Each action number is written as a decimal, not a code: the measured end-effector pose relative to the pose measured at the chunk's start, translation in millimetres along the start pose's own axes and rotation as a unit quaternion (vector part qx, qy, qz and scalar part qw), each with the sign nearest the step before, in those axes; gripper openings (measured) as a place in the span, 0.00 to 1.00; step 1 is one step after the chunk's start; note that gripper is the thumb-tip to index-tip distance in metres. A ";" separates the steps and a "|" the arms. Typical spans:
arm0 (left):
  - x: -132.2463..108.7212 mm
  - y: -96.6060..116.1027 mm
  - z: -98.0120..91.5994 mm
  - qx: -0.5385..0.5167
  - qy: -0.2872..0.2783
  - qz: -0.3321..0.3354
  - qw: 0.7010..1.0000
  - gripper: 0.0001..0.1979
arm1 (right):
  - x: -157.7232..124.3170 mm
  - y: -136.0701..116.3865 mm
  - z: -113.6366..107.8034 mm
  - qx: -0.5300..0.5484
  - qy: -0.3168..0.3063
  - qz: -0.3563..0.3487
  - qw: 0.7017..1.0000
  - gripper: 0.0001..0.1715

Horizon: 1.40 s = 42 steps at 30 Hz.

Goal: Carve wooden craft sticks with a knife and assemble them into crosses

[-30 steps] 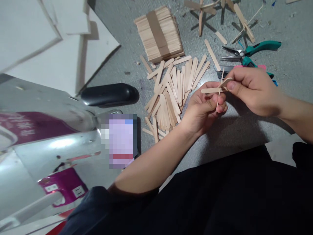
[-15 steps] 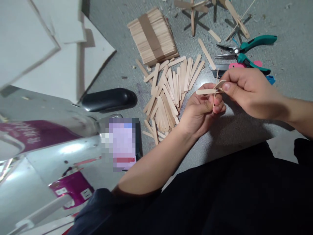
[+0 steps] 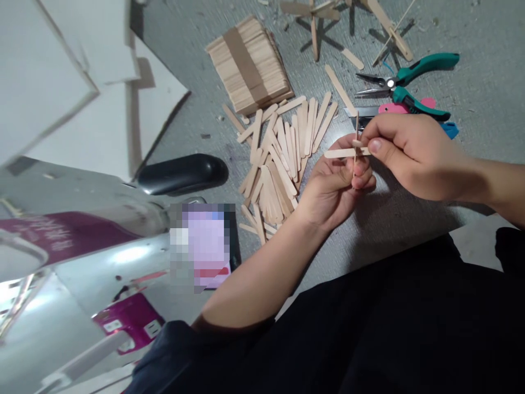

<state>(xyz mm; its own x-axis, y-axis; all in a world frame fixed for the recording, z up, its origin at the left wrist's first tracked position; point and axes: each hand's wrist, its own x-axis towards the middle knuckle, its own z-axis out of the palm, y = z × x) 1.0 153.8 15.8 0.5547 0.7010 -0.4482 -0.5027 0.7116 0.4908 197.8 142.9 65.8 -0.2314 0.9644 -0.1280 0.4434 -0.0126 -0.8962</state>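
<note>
My left hand (image 3: 334,189) is closed around a thin wooden skewer (image 3: 355,148) that stands upright between its fingers. A flat wooden craft stick (image 3: 340,154) lies crosswise on the skewer, level and pointing left. My right hand (image 3: 410,153) pinches the right end of that craft stick with thumb and forefinger, right against the skewer. Both hands hover above the grey floor, beside a loose pile of craft sticks (image 3: 279,158).
A banded bundle of sticks (image 3: 248,65) lies beyond the pile. Teal-handled pliers (image 3: 410,82) and a pink and blue tool lie right of my hands. Stick assemblies (image 3: 315,16) stand at the top. White boards (image 3: 82,82), a black object (image 3: 182,172) and a silver-and-magenta machine (image 3: 82,251) fill the left.
The hands have stayed together on the stick and skewer. The stick's right end, tilted up before, now sits level across the skewer. The view has shifted slightly.
</note>
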 end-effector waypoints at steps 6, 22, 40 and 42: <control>0.8 -3.0 0.2 -0.004 -0.006 0.032 0.999 0.19 | -2.1 -1.1 7.0 0.014 0.023 0.013 1.000 0.12; -1.0 -5.5 -0.1 0.062 0.010 0.099 0.993 0.21 | -1.8 -7.5 8.5 0.154 -0.012 0.031 0.988 0.16; 0.9 -5.6 -4.3 0.047 -0.007 0.102 0.994 0.20 | -1.8 11.0 11.1 0.047 0.064 -0.077 0.994 0.09; 0.6 -4.9 -3.4 0.037 -0.004 0.096 0.995 0.19 | -2.6 13.4 10.9 -0.006 0.114 -0.128 0.985 0.05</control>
<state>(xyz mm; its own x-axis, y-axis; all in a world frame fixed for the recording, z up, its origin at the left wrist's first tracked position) 1.6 150.9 10.6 0.4593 0.8227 -0.3350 -0.5501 0.5596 0.6199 194.9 137.4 49.5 -0.1375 0.9697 0.2021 0.4068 0.2413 -0.8811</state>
